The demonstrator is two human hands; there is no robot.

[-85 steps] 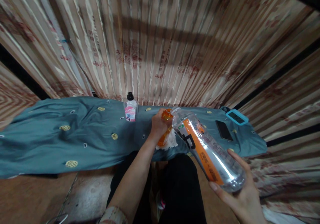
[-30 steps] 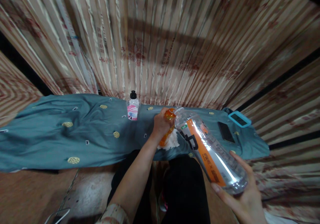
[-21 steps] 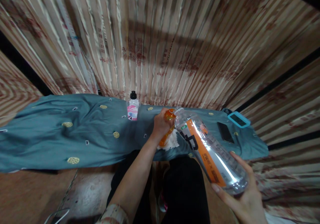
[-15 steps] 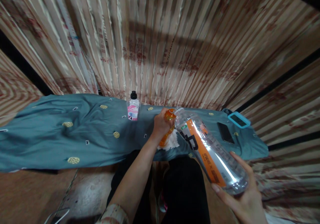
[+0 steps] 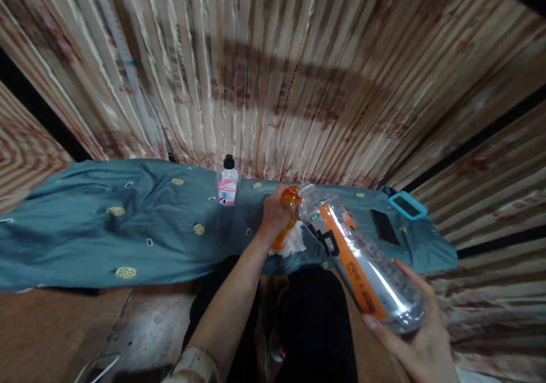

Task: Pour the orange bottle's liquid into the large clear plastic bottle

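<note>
My left hand (image 5: 276, 208) is closed around an orange translucent bottle (image 5: 282, 236), which stands near the front edge of the cloth-covered surface. White crumpled tissue (image 5: 295, 241) lies beneath and beside it. My right hand (image 5: 420, 334) grips the base end of a large clear plastic bottle (image 5: 362, 258) with an orange and silver label. This clear bottle is tilted, its neck pointing up and left against the mouth of the orange bottle. Whether liquid passes between them I cannot tell.
A small bottle with a black cap and pink label (image 5: 228, 185) stands left of my hands on the green cloth (image 5: 162, 235). To the right lie a dark phone (image 5: 385, 227) and a blue-framed device (image 5: 408, 205). A striped curtain (image 5: 264, 75) hangs behind.
Hardly anything differs. Both hands keep their grip, and the clear bottle has shifted only very slightly to the right at the orange bottle's mouth.
</note>
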